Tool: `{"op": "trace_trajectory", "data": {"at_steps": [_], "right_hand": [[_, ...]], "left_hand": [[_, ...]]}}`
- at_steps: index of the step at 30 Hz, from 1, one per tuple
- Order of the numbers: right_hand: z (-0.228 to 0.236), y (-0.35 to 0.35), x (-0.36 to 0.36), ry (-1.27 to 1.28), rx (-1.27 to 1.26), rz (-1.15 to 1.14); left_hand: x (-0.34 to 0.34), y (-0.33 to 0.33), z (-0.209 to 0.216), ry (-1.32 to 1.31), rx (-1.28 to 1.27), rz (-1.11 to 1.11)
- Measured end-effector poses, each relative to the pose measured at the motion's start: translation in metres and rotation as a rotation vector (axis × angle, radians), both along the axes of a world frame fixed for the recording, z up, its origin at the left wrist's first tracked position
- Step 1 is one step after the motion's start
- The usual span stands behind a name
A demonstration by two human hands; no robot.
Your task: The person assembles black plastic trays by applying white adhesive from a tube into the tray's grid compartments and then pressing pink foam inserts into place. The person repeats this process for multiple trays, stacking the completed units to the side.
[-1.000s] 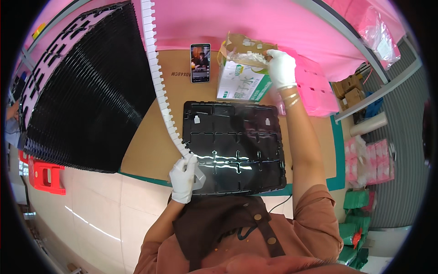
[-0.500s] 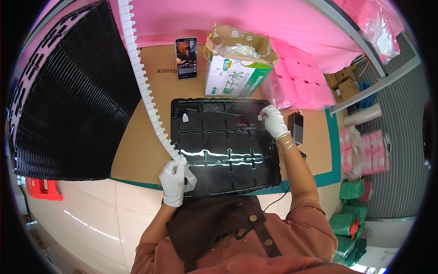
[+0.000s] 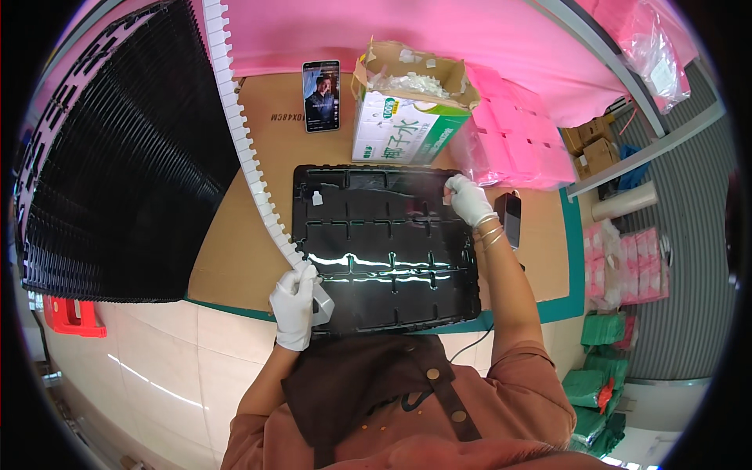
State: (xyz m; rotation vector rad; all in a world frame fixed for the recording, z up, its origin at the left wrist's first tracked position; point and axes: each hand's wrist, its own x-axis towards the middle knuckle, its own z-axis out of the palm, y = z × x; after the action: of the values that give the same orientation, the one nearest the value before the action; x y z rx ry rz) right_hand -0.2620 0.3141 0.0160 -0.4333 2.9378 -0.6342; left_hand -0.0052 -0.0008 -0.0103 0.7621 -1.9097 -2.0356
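Along the table's (image 3: 574, 258) near edge lies a black tray (image 3: 388, 235), 1 white tag (image 3: 317, 198) near its far left corner. At its far right corner the right hand (image 3: 471, 202) bends its fingers; whether they grip anything, I cannot tell. By the near left side, the left hand (image 3: 293, 308) pinches a white strip's (image 3: 252, 168) lower end. Beyond the tray are a carton (image 3: 395, 131) and a phone (image 3: 322, 95).

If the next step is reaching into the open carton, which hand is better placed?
The right hand, probably: it is nearer the carton; the left hand is at the near end of the white strip.
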Motion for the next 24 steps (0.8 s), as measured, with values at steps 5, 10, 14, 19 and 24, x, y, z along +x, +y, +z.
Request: {"op": "trace_trajectory", "data": {"at_steps": [5, 10, 14, 19, 24], "right_hand": [[-0.020, 0.021, -0.007, -0.039, -0.253, 0.093], [-0.009, 0.021, -0.004, -0.156, -0.343, 0.116], [-0.012, 0.020, -0.003, -0.159, -0.340, 0.009], [-0.019, 0.020, -0.001, -0.003, -0.294, 0.019], [-0.022, 0.016, -0.007, 0.027, -0.200, 0.105]], "left_hand": [[-0.001, 0.002, 0.003, 0.024, -0.001, 0.020], [0.001, -0.002, 0.002, -0.028, -0.067, -0.001], [0.000, 0.001, 0.005, 0.018, 0.001, 0.022], [0.000, 0.002, -0.002, 0.049, 0.054, 0.036], [0.001, 0.000, -0.002, 0.022, 0.012, 0.019]]}}
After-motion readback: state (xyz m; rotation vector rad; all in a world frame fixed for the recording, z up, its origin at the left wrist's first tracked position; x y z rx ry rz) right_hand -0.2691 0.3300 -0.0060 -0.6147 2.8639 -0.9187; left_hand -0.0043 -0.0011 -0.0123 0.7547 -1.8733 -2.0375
